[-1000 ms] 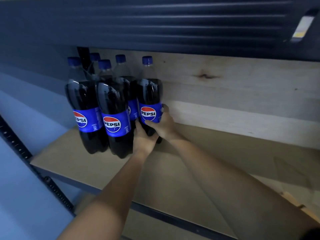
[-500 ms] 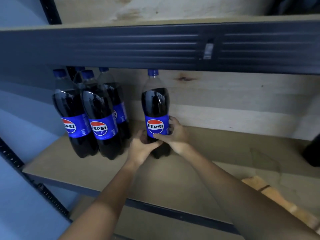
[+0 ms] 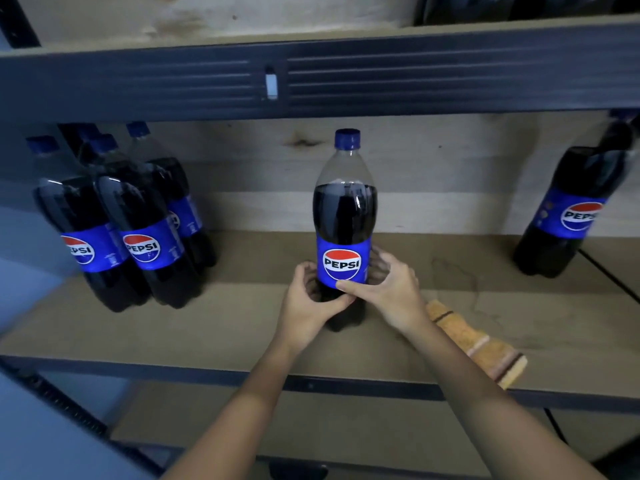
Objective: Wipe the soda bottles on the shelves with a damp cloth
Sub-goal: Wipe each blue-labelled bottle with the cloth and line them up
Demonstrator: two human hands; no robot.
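Observation:
A Pepsi bottle (image 3: 345,216) with a blue cap and blue label stands upright in the middle of the wooden shelf (image 3: 242,323). My left hand (image 3: 308,299) grips its lower part from the left. My right hand (image 3: 388,289) grips it from the right, thumb across the label's bottom edge. Several more Pepsi bottles (image 3: 138,230) stand grouped at the shelf's left end. One more Pepsi bottle (image 3: 571,209) stands at the right. A folded orange-yellow cloth (image 3: 485,351) lies on the shelf near the front edge, just right of my right forearm.
A dark metal beam (image 3: 311,81) of the upper shelf runs across above the bottle's cap. The plywood back wall (image 3: 450,174) closes the shelf behind. A black upright post (image 3: 52,403) stands at the lower left. A lower shelf (image 3: 346,434) shows beneath.
The bottle has been carried away from the left group to the right, toward the shelf's middle, with both hands still on it. The view has shifted right, bringing the cloth and the right bottle into sight.

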